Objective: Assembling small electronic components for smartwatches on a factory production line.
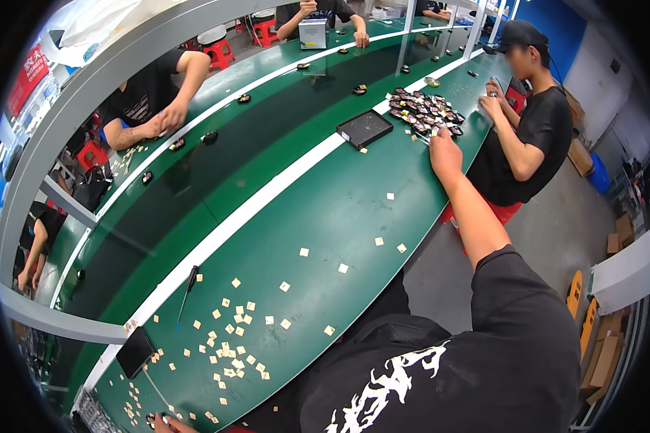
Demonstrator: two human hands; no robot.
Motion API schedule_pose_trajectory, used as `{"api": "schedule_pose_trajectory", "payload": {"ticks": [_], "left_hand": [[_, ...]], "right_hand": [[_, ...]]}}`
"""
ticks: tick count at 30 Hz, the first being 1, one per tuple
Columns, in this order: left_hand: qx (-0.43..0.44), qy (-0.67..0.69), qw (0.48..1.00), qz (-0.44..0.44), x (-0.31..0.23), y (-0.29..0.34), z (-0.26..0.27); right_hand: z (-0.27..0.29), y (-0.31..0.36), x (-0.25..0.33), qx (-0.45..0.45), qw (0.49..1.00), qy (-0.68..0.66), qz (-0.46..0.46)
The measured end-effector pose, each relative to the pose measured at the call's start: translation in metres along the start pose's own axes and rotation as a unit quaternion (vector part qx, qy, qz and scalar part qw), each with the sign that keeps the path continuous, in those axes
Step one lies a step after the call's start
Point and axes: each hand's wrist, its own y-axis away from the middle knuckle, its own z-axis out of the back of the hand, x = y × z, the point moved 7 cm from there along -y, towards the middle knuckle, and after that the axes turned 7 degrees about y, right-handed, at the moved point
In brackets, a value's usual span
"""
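Observation:
My right arm stretches far across the green table, and my right hand [446, 153] is closed at the near edge of a pile of small black parts [425, 108]. A thin silver tool [423, 140], perhaps tweezers, sticks out from its fingers. At the lower left, my left hand [170, 425] is partly cut off by the picture's edge. Its fingers are closed by a small black part [151, 418], which they appear to hold. Many small pale square pieces [227, 351] lie scattered over the table between my hands.
A black tray [365, 130] stands left of the pile. A screwdriver [188, 289] and a dark phone-like slab [136, 353] lie along the white strip [256, 193]. Black parts dot the dark belt. A co-worker [531, 123] sits at the right; others work opposite. Grey frame posts rise at left.

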Motion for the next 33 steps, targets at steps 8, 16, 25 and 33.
{"api": "schedule_pose_trajectory", "payload": {"ticks": [8, 16, 25, 33], "left_hand": [[0.142, 0.226, 0.961, 0.072, -0.065, 0.014, -0.033], [0.423, 0.742, 0.471, 0.221, -0.241, 0.065, -0.095], [0.403, 0.757, 0.388, 0.339, -0.211, 0.078, -0.099], [0.301, 0.531, 0.787, 0.097, -0.172, 0.059, -0.072]], "right_hand": [[0.079, 0.079, 0.083, -0.022, 0.975, -0.159, 0.152], [0.23, 0.211, 0.252, -0.023, 0.76, -0.494, 0.421], [0.278, 0.244, 0.314, 0.133, 0.686, -0.548, 0.46], [0.255, 0.249, 0.334, 0.355, 0.617, -0.594, 0.374]]}}
